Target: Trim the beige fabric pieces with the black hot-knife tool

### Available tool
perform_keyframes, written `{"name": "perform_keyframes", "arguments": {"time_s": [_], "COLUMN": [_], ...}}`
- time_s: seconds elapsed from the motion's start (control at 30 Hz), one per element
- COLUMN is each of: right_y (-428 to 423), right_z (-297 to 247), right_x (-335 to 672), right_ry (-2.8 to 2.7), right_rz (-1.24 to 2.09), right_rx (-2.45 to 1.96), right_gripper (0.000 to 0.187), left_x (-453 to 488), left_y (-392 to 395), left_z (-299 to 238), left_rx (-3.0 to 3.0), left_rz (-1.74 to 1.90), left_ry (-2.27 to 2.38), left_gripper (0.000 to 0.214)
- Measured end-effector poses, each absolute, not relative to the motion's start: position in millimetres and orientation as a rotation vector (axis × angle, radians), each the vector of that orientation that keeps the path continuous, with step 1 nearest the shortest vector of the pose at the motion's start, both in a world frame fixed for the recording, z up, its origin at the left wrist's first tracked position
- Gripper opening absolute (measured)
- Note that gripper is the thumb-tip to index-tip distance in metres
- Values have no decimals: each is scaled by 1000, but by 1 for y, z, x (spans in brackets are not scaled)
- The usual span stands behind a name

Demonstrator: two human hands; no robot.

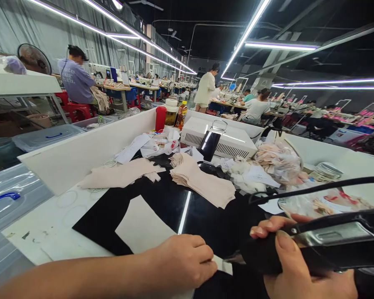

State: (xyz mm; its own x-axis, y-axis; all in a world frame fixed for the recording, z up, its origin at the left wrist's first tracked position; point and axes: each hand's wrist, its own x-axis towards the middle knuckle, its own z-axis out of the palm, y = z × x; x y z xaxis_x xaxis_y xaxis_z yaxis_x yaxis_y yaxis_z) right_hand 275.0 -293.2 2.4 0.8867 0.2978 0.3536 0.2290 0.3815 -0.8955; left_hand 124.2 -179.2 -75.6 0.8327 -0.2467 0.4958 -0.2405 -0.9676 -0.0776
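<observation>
My right hand [311, 265] is wrapped round a black corded handheld tool [339, 245] with a silver panel on its side. Its narrow metal tip [235, 258] points left and meets the end of a small pale strip [223, 265]. Beside that strip my left hand [190, 259] is closed, fingers curled down on the strip and the end of a cream fabric piece [143, 226]. Part of that fabric is hidden beneath my hand and forearm. Both lie on a glossy black board [165, 195]. Farther back sit a stack of beige fabric pieces [202, 180] and more beige pieces [121, 173].
Behind the board stands a white vented metal box [220, 135] with a phone [210, 146] leaning on it. A red container [161, 119], a jar [171, 112] and a bottle [181, 114] stand near the back wall. Bagged scraps [279, 160] lie right. Co-workers sit beyond.
</observation>
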Motion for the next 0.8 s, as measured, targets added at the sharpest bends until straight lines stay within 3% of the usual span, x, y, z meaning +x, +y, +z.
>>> {"name": "perform_keyframes", "arguments": {"time_s": [0.8], "right_y": [-301], "right_z": [3], "right_x": [267], "right_ry": [-555], "right_rz": [123], "right_rx": [-1150], "right_gripper": [43], "left_x": [122], "left_y": [-177], "left_z": [-76], "left_rx": [-3037], "left_rz": [-752], "left_ry": [419], "left_gripper": [21]}}
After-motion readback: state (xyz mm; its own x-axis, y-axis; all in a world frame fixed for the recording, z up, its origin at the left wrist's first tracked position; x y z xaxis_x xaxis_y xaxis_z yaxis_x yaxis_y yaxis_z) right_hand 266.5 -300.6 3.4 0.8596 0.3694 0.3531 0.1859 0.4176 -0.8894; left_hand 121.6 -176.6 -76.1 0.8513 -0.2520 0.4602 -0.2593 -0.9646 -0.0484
